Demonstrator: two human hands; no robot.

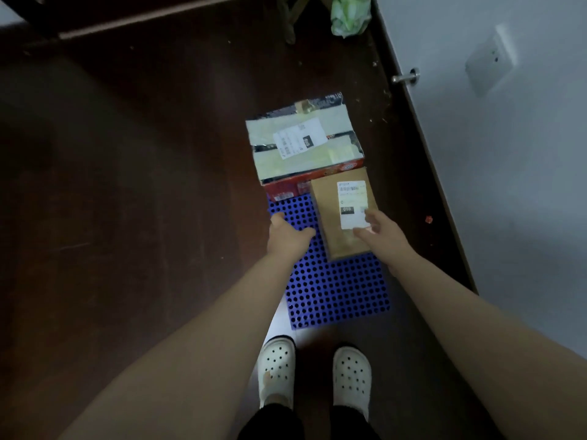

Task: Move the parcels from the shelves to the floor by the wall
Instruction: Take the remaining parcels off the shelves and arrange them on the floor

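A small brown cardboard parcel (336,217) with a white label lies on a blue perforated mat (336,293) on the dark floor. Behind it sits a larger taped box (301,144) with a white label and red sides. My right hand (381,231) reaches over the near right part of the brown parcel, fingers spread and relaxed, fingertips at its label. My left hand (287,235) hovers just left of the parcel above the mat, fingers extended, holding nothing.
A white wall (508,154) with a dark skirting runs along the right, with a metal door stop (405,77) and a wall socket (489,63). A green plastic bag (349,14) lies at the back. My two white clogs (317,373) stand at the mat's near edge.
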